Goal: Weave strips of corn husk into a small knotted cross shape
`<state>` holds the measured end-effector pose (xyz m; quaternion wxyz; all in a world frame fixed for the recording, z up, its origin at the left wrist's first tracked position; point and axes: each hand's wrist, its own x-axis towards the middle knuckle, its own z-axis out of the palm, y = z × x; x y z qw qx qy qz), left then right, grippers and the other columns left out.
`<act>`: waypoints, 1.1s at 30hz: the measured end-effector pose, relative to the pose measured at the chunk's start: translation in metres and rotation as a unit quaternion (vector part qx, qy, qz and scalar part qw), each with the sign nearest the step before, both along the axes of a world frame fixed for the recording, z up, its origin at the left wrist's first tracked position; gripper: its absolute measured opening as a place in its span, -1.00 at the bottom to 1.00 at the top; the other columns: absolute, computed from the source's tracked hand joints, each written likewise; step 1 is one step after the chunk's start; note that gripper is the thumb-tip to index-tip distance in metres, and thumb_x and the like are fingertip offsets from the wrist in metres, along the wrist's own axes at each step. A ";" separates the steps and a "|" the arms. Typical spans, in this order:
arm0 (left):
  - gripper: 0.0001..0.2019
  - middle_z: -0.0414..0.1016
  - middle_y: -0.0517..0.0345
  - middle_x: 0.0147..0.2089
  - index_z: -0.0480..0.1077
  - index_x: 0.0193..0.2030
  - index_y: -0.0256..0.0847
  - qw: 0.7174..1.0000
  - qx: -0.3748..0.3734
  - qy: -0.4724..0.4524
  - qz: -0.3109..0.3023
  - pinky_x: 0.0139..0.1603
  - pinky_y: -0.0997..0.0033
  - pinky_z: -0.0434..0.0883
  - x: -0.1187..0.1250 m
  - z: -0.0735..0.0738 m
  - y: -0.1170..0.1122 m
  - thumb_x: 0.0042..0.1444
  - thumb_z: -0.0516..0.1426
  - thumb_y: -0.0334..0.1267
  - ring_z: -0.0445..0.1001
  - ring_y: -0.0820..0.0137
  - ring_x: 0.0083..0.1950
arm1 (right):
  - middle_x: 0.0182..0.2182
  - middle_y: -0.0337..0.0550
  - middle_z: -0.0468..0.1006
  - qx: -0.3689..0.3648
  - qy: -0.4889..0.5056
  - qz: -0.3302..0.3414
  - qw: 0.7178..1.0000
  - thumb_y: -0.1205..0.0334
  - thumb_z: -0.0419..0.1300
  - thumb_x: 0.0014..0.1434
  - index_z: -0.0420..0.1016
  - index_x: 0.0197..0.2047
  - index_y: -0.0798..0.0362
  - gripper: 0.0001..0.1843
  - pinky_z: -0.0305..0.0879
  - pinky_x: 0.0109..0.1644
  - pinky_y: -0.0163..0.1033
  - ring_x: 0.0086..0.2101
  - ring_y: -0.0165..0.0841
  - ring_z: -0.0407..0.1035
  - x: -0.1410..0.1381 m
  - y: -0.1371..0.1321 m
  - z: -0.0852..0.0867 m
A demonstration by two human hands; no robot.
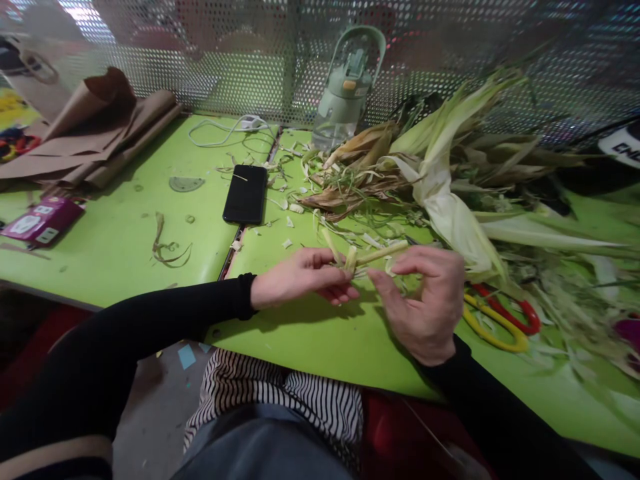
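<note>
My left hand (pixel 305 279) is closed in a pinch on a narrow folded strip of pale corn husk (pixel 373 255) just above the green table (pixel 310 333). My right hand (pixel 425 293) meets it from the right, thumb and forefinger pinched on the same strip. Both arms wear black sleeves. A big heap of corn husks and leaves (pixel 450 173) lies just behind and to the right of the hands.
A black phone (pixel 245 193) lies left of the heap. Red and yellow scissors (pixel 500 320) rest right of my right hand. A green water bottle (pixel 347 87), a white cable (pixel 225 130), brown paper (pixel 95 133) and a purple packet (pixel 43 220) sit before a perforated metal screen.
</note>
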<state>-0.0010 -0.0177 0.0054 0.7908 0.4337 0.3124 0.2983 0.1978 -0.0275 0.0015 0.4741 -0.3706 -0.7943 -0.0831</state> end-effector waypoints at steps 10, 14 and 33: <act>-0.81 0.61 0.03 -0.36 0.41 -0.31 -0.36 0.999 -0.017 -0.005 -0.037 -0.26 0.48 0.48 -0.001 0.000 0.003 0.30 0.11 -0.28 0.55 0.52 -0.41 | -0.21 -0.22 0.65 -0.150 0.028 0.085 0.985 0.32 0.22 0.29 0.57 0.00 -0.16 -0.74 0.43 -0.18 -0.15 -0.24 -0.29 0.51 0.003 0.001 0.001; -0.78 0.56 0.10 -0.43 0.38 -0.33 -0.33 0.998 0.027 0.038 -0.051 -0.31 0.50 0.45 -0.001 0.000 0.002 0.29 0.13 -0.23 0.50 0.55 -0.45 | -0.26 -0.20 0.64 -0.107 -0.050 0.127 0.985 0.38 0.25 0.25 0.58 0.05 -0.17 -0.65 0.42 -0.22 -0.16 -0.29 -0.30 0.50 0.002 -0.002 0.003; -0.63 0.64 -0.11 -0.26 0.42 -0.33 -0.34 0.976 0.105 0.090 -0.170 -0.12 0.38 0.55 -0.003 0.003 -0.002 0.36 0.01 -0.10 0.58 0.44 -0.30 | -0.21 -0.18 0.58 -0.430 0.099 0.134 0.887 0.07 0.20 0.29 0.61 -0.24 -0.07 -0.81 0.41 -0.02 -0.14 -0.14 -0.28 0.48 -0.002 0.001 0.007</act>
